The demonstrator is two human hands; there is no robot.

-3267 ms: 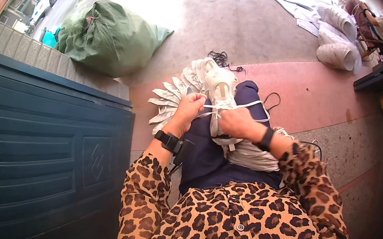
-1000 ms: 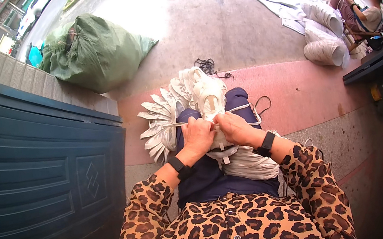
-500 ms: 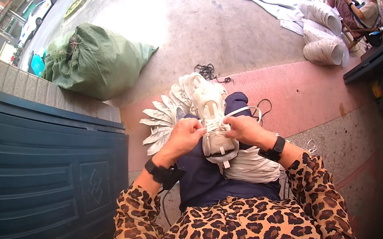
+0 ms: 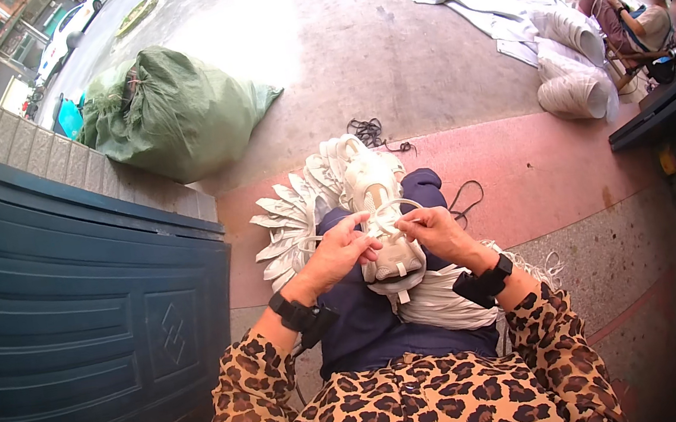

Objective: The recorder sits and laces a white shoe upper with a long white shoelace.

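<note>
A cream-white sneaker (image 4: 398, 259) rests on my lap, its heel tab toward me and its toe pointing away. My left hand (image 4: 342, 251) is at the left side of its lacing, thumb and forefinger pinched on a white shoelace. On the other side, my right hand (image 4: 442, 235) pinches the lace too, fingers curled close over the shoe's tongue. Between the hands, a stretch of lace arches above the shoe. A thick bundle of white laces (image 4: 447, 298) lies across my right thigh.
Beyond my knees, white shoe pieces (image 4: 282, 215) fan out at the left. Dark laces (image 4: 367, 130) lie on the floor. A green sack (image 4: 175, 117) stands far left, above a dark blue door (image 4: 65, 313). Far right, a person (image 4: 641, 17) sits beside stacked white bundles (image 4: 573, 88).
My left hand has moved slightly lower, its fingers now spread more. The lace that looped out right of the shoe is now drawn over its middle.
</note>
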